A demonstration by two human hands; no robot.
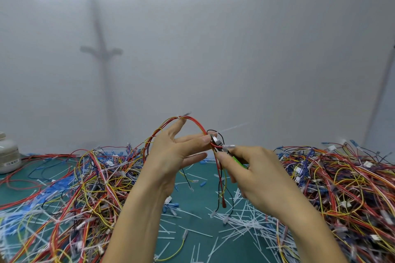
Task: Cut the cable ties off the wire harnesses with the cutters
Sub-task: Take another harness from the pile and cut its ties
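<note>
My left hand [171, 151] holds a wire harness [193, 120] of red, yellow and black wires up in an arch above the table, pinching it between thumb and fingers. My right hand [254, 173] grips green-handled cutters [239, 161]. Their metal jaws [215, 141] sit against the harness right at my left fingertips. A white cable tie [232, 128] sticks out to the right from that spot. Another white tie [181, 115] wraps the top of the arch. The harness ends hang down between my hands.
Large tangled piles of coloured wire harnesses lie at the left [74, 188] and right [342, 188] on the green mat [192, 230]. Several cut white tie pieces [241, 224] litter the middle. A white container [8, 156] stands at the far left. A white wall rises behind.
</note>
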